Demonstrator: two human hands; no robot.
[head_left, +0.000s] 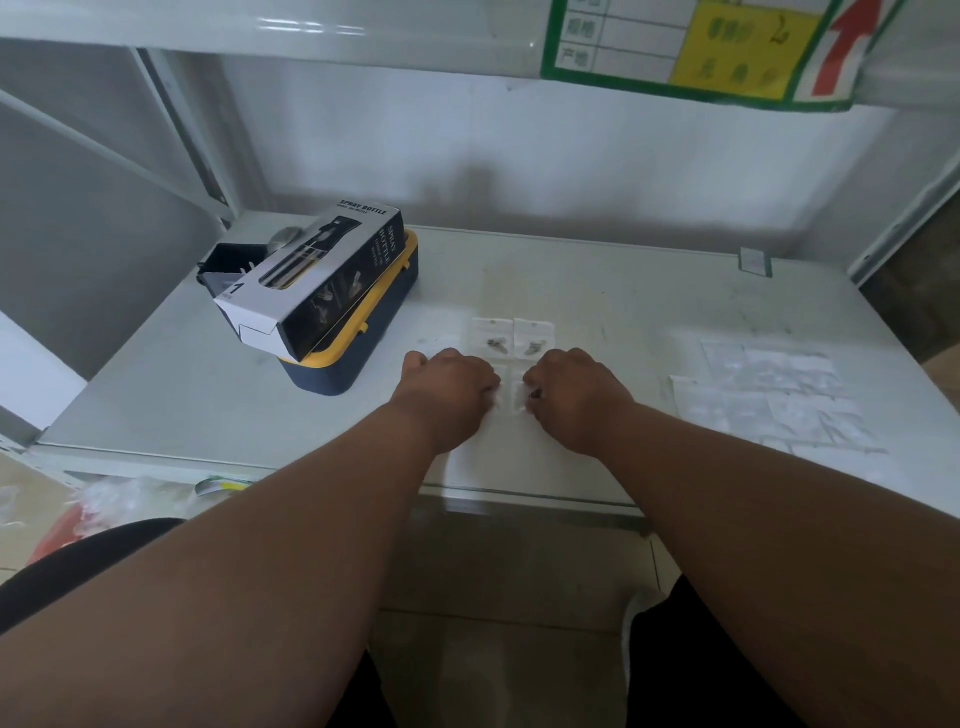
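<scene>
The packet (512, 389) is small, flat, clear plastic.

Box: spray bottle box (317, 275) lying tilted atop the blue-and-yellow case (363, 343).
Behind it: black holder (228, 260).
Right: heap of clear bags (769, 395) on the counter (156, 395).
Above: sign with red arrow (727, 47).

White shelf (623, 291) bears case (358, 358), packets (533, 338), clear bags (769, 395).
</scene>
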